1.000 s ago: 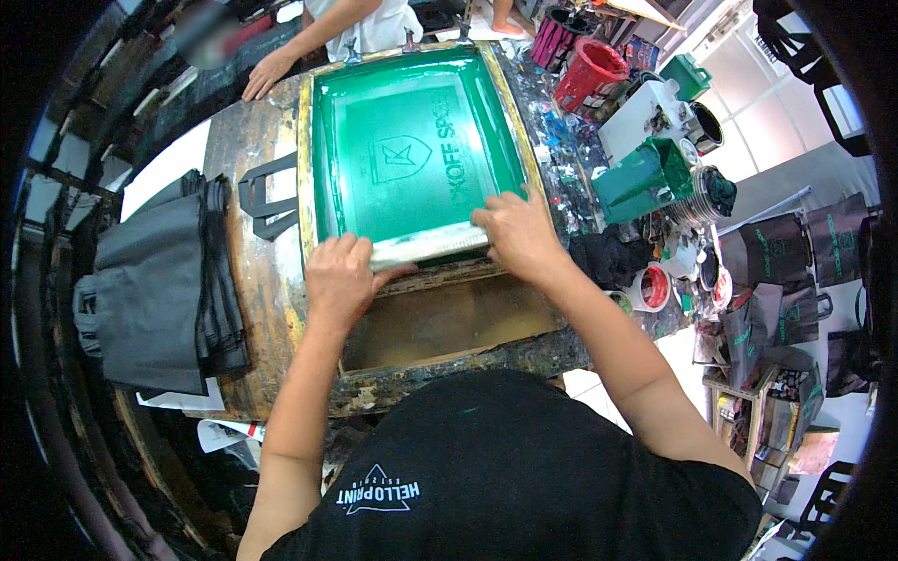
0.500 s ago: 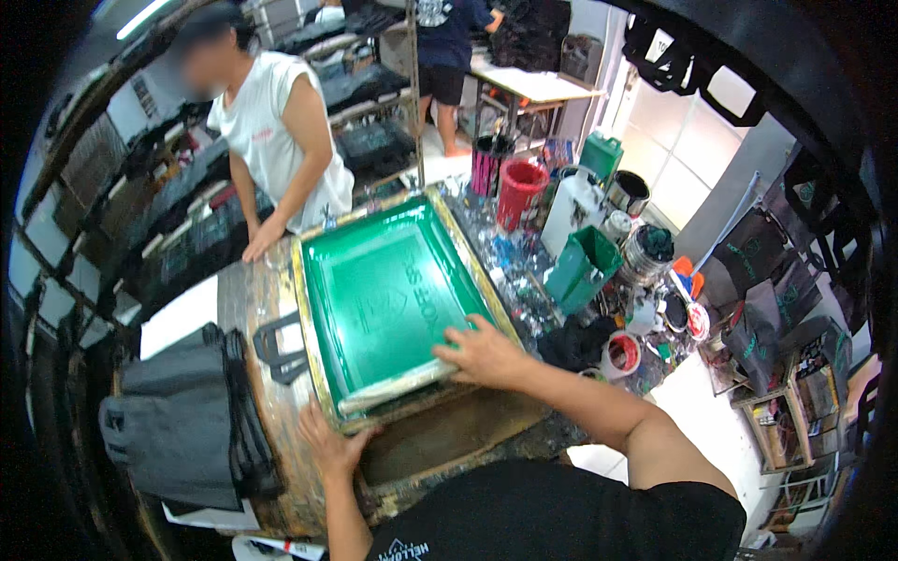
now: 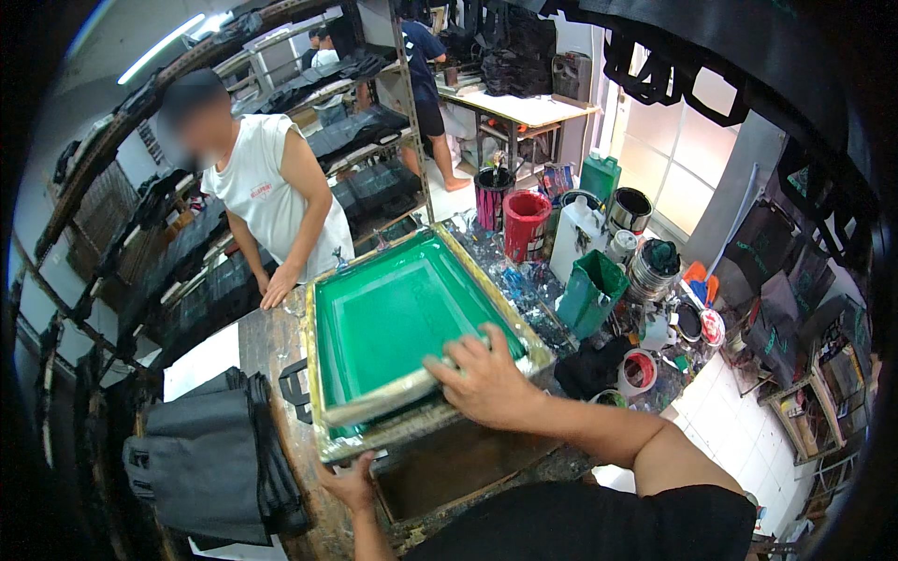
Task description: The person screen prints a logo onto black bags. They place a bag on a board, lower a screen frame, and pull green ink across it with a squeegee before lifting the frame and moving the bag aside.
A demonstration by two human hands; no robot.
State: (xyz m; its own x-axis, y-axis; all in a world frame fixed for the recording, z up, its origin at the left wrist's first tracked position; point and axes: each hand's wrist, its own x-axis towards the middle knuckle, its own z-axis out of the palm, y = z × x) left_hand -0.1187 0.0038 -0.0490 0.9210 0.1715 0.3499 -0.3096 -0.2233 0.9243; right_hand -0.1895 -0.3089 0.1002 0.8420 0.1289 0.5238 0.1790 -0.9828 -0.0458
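Loosely, right fingers (image 3: 460, 355) curl over the squeegee (image 3: 379, 397), half-open left fingers (image 3: 359, 470) touching the frame (image 3: 491, 290)

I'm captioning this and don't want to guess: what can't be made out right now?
All in the head view:
Right end of the pale squeegee: hidden by the right hand.
Whatever lies beneath the frame: covered by the green ink.
Some fingers of the left hand: hidden by the frame.
Left forearm: cut off by the lower edge.
Green prints on black bags at far right: too small.
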